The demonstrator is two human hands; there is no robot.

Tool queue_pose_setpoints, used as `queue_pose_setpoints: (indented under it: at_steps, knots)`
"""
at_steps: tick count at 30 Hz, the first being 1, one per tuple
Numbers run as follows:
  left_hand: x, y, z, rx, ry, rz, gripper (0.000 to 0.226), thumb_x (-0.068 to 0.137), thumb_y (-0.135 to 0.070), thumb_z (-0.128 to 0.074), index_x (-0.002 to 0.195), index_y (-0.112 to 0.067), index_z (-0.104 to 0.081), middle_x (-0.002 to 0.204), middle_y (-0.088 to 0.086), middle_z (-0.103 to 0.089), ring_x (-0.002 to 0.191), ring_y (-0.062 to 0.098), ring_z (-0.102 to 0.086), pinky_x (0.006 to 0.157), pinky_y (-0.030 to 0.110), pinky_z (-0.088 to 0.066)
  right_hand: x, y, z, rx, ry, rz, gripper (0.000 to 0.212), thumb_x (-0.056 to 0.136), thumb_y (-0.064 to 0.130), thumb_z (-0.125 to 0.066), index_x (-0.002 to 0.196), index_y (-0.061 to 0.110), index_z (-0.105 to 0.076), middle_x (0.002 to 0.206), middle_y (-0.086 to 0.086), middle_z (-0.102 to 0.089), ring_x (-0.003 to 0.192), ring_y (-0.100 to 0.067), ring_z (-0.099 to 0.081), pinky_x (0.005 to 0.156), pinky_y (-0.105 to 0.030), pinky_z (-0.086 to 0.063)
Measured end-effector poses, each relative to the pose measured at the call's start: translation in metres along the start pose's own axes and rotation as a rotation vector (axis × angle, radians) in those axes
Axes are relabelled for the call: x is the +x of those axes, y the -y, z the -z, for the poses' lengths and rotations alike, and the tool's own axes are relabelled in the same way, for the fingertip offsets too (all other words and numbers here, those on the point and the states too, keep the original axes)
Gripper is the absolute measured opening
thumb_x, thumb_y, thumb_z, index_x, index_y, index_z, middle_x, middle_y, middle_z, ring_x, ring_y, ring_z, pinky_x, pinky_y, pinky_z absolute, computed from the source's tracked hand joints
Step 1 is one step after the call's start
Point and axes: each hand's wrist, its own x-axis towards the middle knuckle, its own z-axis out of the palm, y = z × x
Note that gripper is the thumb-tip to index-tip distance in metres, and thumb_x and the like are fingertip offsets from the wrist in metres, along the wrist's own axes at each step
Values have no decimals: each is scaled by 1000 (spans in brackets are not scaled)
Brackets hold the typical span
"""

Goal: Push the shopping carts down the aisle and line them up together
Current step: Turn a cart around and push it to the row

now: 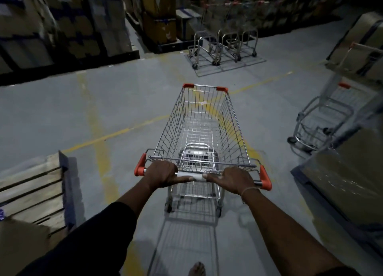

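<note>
Gripping the handle (pixel 198 176) of a wire cart (pixel 202 128), both hands curl over the bar from above. The left hand (pixel 162 173) holds it near the left orange end cap (pixel 139 165), thumb stretched inward along the bar. The right hand (pixel 233 180) clamps it closer to the right cap (pixel 265 179), its thumb pointing toward the other thumb; the two thumb tips lie near each other over a pale sleeve at mid-bar. A thin band (pixel 249 191) circles the right wrist. A dark sleeve (pixel 99 234) covers the left forearm.

The cart stands on the grey floor (pixel 51 114) in the middle of the view, its basket holding nothing, nose aimed up the aisle. Faded yellow lines (pixel 99 139) cross the floor beneath and beside it. Straight ahead, well apart from the cart, a row of carts (pixel 226 39) stands side by side against stacked boxes (pixel 159 12). Another cart (pixel 329 114) sits at the right edge, beside large wrapped cartons (pixel 352 172). A wooden pallet (pixel 35 192) lies at the lower left. More boxes (pixel 51 22) fill the racks on the left, blurred and dim. A bare foot (pixel 196 269) shows at the bottom edge, behind the cart.
</note>
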Motion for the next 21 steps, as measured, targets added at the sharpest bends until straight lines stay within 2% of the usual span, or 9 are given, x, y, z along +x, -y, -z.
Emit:
queue_pose_setpoints:
  at_steps: [4, 8, 12, 14, 17, 21]
  knots:
    - [67, 8, 1, -28, 25, 16, 94, 69, -102, -7, 57, -19, -51, 52, -4, -49, 50, 16, -52, 54, 28, -36, 66, -24, 26, -18, -12, 20, 90, 73, 106, -31, 56, 20, -50, 60, 0, -58, 60, -20, -61, 55, -29, -34]
    - [131, 27, -1, -52, 40, 31, 93, 70, -102, -10, 54, -20, -50, 48, -4, -47, 44, 10, -47, 52, 27, -41, 132, -41, 47, -34, -21, 41, 90, 74, 106, -32, 56, 20, -52, 60, -1, -62, 59, -20, -62, 54, -29, -33]
    - [196, 54, 2, -14, 9, 27, 92, 71, -102, -12, 54, -19, -50, 48, -5, -47, 44, 9, -45, 49, 26, -31, 203, -48, 68, -32, -45, 54, 90, 73, 106, -32, 55, 20, -50, 59, -2, -61, 59, -22, -63, 57, -30, -41]
    - [233, 73, 2, -4, -7, 21, 92, 72, -102, -13, 56, -19, -52, 49, -5, -48, 44, 9, -46, 49, 26, -28, 241, -50, 80, -37, -55, 54, 91, 72, 107, -31, 55, 20, -51, 59, -2, -61, 58, -21, -62, 56, -30, -39]
    - [290, 104, 3, -20, -10, 28, 94, 73, -102, -16, 57, -18, -56, 49, -5, -50, 45, 10, -50, 52, 26, -37, 302, -50, 98, -46, -83, 69, 89, 74, 106, -31, 55, 21, -48, 57, 0, -57, 54, -19, -58, 56, -29, -40]
    - [361, 143, 10, -32, 15, 66, 94, 69, -105, -13, 53, -19, -48, 48, -6, -45, 46, 12, -49, 55, 28, -46, 378, -49, 125, -24, -65, 67, 88, 73, 107, -29, 56, 22, -47, 57, 2, -54, 54, -18, -55, 58, -29, -42]
